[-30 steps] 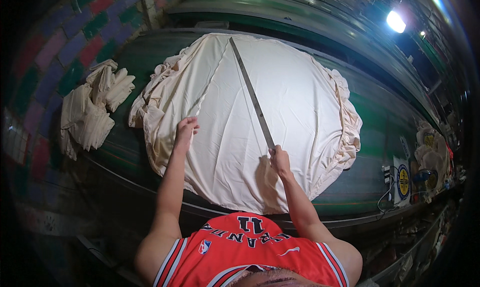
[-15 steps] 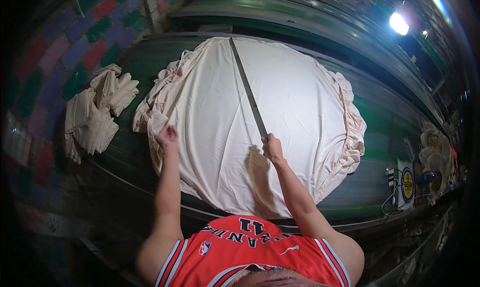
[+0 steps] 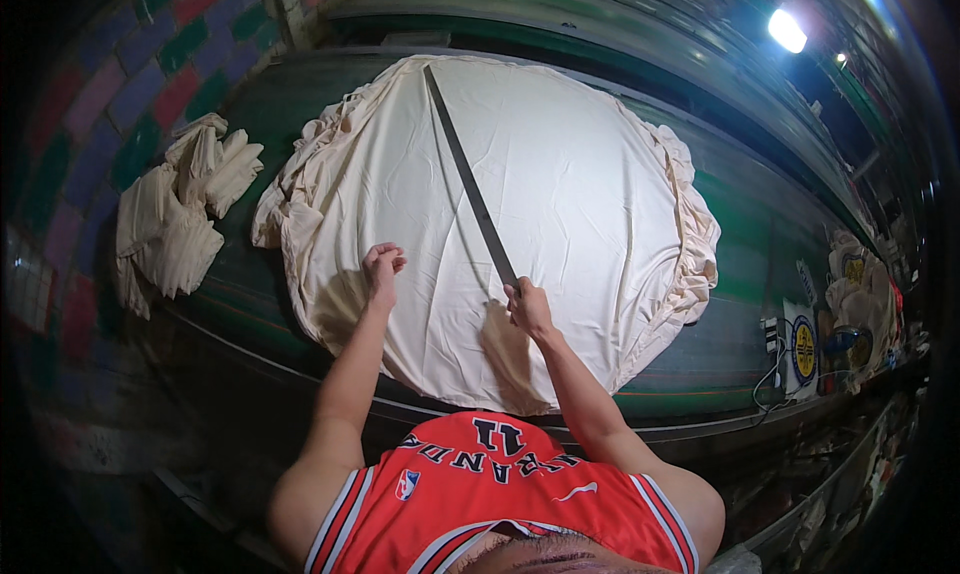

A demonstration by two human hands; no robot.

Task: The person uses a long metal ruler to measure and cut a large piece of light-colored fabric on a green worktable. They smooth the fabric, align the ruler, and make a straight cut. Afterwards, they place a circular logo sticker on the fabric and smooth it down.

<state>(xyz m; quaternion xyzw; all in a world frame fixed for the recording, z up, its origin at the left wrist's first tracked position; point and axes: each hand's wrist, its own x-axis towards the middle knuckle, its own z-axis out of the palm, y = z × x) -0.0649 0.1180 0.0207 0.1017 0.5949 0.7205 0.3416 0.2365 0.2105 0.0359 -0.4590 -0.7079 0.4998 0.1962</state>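
Gripping a strip [image 3: 467, 177], someone [image 3: 580, 392] wears a lettered jersey [image 3: 500, 486].

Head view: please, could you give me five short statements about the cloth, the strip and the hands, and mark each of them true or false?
1. The right hand grips the long dark strip at its near end. True.
2. The left hand also grips the strip. False: the left hand is over the cloth's left part, apart from the strip.
3. The large cream cloth lies spread on the green table. True.
4. A bundle of folded cloth lies to the right of the large one. False: the bundle lies to its left.
5. The person wears a red jersey. True.
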